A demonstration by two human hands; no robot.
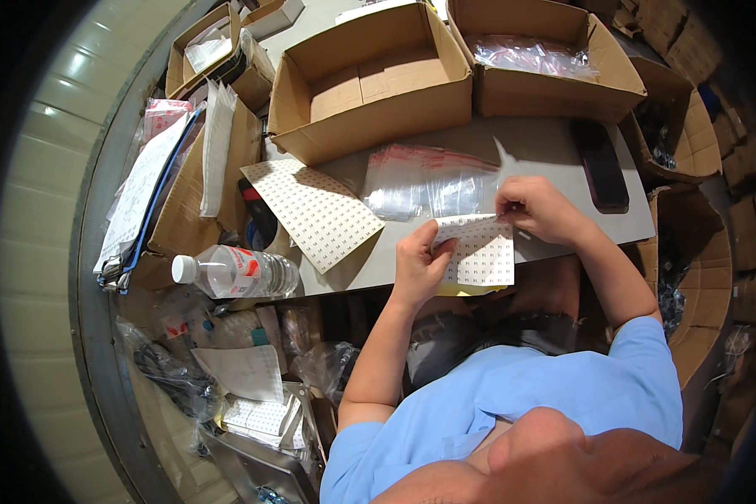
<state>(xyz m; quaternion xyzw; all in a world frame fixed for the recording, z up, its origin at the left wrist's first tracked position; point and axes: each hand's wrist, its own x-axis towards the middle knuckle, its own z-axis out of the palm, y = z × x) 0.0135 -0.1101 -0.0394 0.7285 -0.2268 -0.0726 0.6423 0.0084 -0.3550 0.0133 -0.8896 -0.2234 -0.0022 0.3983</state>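
A white sheet of small printed labels (483,262) is held over the table's near edge, its top part folded back. My left hand (420,259) grips its left side, thumb lying on the front. At the sheet's upper right corner, my right hand (536,208) is closed in a pinch; whether a single label is also between the fingertips is too small to tell. Just beyond both hands lies a fanned stack of clear zip bags (428,181) with red-edged tops. To the left, another label sheet (315,210) lies on the table. Something yellow shows beneath the held sheet.
An open cardboard box (370,88) and a second box holding clear bags (554,59) stand at the back. A black phone (598,168) lies at right. A water bottle (235,273) lies at the left edge, near a clipboard (147,189). More label sheets (265,417) sit lower left.
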